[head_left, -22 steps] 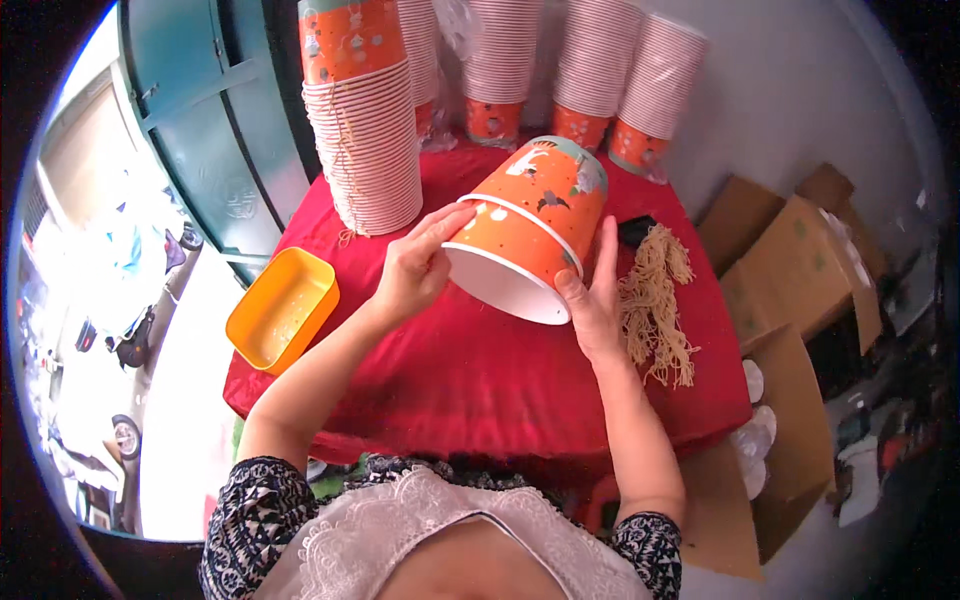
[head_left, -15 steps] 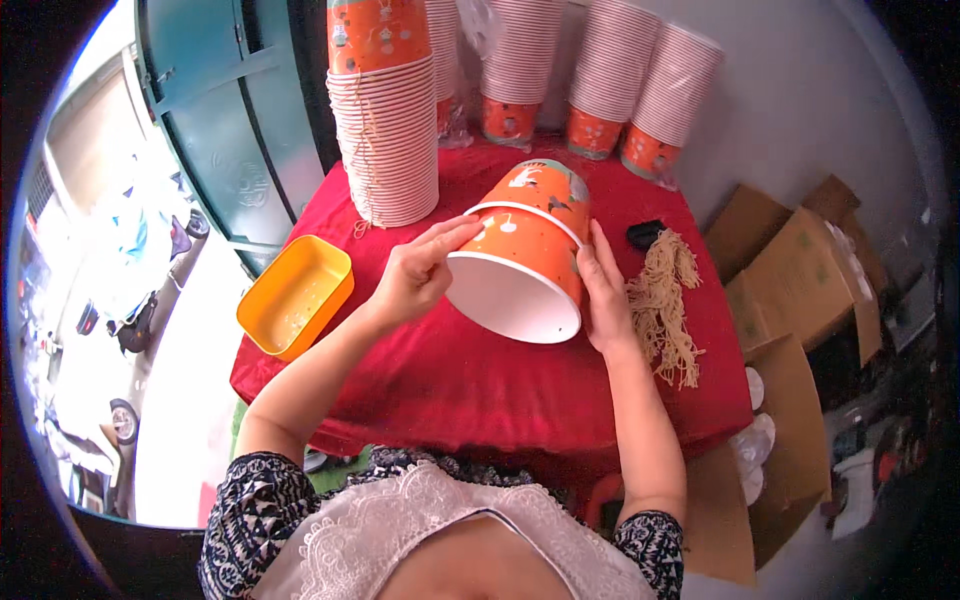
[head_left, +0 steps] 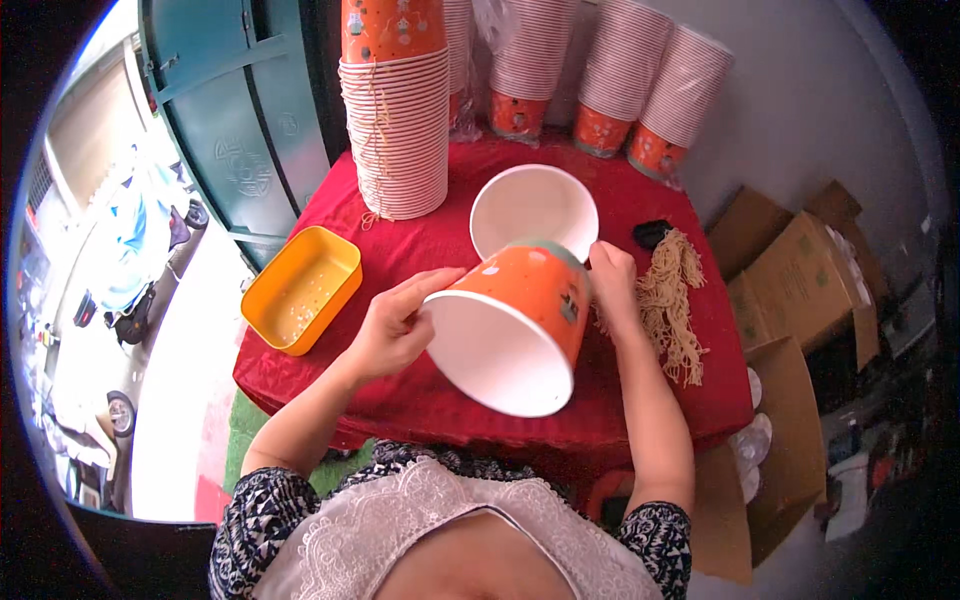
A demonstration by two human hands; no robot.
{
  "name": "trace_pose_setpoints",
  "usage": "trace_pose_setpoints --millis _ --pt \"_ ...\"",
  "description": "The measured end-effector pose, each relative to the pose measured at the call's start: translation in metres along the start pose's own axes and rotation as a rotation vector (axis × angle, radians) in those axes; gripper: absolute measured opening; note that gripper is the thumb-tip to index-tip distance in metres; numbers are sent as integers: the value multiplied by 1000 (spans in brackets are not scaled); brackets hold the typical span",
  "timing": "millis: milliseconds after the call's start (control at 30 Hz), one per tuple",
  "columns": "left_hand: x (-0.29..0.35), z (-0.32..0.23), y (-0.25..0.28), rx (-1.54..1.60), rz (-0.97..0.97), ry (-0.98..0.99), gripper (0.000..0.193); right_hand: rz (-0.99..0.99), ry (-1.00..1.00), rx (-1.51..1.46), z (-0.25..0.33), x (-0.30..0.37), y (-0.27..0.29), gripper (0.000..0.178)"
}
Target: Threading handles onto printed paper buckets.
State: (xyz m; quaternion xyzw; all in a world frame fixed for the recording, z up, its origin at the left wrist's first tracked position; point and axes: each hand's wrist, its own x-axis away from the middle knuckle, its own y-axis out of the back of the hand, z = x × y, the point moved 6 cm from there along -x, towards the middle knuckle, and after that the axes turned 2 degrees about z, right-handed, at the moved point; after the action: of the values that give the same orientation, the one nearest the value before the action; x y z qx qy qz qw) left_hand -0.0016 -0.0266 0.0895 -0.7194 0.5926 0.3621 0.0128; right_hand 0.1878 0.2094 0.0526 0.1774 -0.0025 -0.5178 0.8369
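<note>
My left hand [head_left: 392, 325] grips the rim of an orange printed paper bucket [head_left: 530, 285], thumb and fingers closed on its edge. This bucket is tipped on its side, its white mouth facing me. Just behind it a second paper bucket [head_left: 535, 205] stands with its white inside showing upward; the near bucket hides its lower wall. My right hand [head_left: 612, 280] is closed at the near right edge of that second bucket, with its fingertips partly hidden. A bundle of beige cords [head_left: 672, 310] with a black band [head_left: 652, 234] lies to the right of my right hand.
A yellow plastic tub [head_left: 345, 285] with small bits inside sits at the left on the red tablecloth [head_left: 390, 405]. A tall stack of buckets [head_left: 400, 140] stands behind it. Several wrapped stacks line the back edge. Open cardboard boxes [head_left: 800, 285] lie right of the table.
The two buckets, nested together before, are now apart. The left-hand one has come nearer to me; the other now shows its open top behind it, by my right hand.
</note>
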Motion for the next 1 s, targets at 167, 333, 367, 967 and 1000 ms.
trace_pose_setpoints --millis 167,333,367,967,1000 --pt "28 2 12 76 -25 151 53 -106 -9 -136 11 -9 1 32" --pt "52 18 24 253 -146 341 45 -234 405 596 45 -7 -9 55" --pt "56 21 28 271 -173 372 44 -171 521 674 54 -5 -18 58" --pt "48 36 54 356 -445 432 41 -138 70 98 38 -51 -24 26" --pt "48 37 54 349 -445 431 41 -114 40 -43 36 -50 -19 26"
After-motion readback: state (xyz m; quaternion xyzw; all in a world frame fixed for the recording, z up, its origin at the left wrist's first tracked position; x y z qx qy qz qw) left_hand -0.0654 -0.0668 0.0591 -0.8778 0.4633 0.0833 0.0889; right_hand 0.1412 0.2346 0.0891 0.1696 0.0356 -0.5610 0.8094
